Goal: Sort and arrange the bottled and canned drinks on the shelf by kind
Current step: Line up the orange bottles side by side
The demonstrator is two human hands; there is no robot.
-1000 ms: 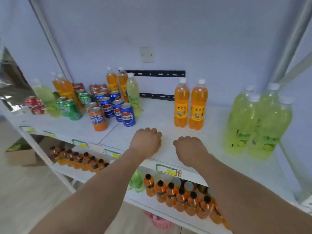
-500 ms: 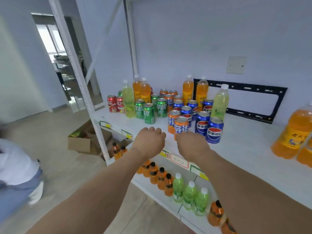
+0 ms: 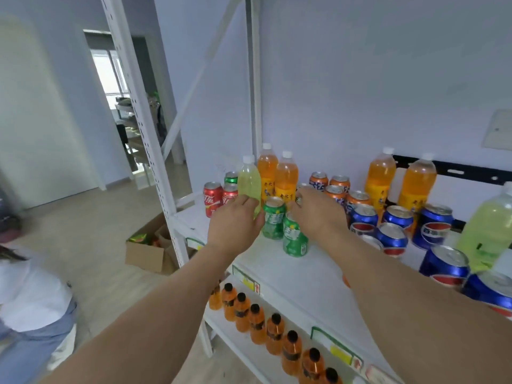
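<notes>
Pale green bottle (image 3: pixel 249 181) upright near left end of top shelf (image 3: pixel 279 261), just beside red cola cans (image 3: pixel 213 199), in front of two orange bottles (image 3: pixel 277 176). Odd one out among cans here, so likely the pick, judging by the matching green bottle (image 3: pixel 490 231) far right. Left hand (image 3: pixel 235 225) at its base, fingers (image 3: pixel 245 202) curling toward lower body; contact or full grip not clear, cannot tell. Right hand (image 3: pixel 318 214) over green cans (image 3: pixel 282 225), fingers spread and apart, reaching toward a can top behind; gripping nothing visible. Probably steadying or clearing cans so the bottle lifts free. Orange cans (image 3: pixel 332 187) and blue cans (image 3: pixel 401 225) clustered right, partly grouped already. More orange bottles (image 3: pixel 399 181) at back by wall. Small orange bottles (image 3: pixel 263 320) in a row on lower shelf. Cardboard box (image 3: pixel 149 245) on floor; a person at left edge.
</notes>
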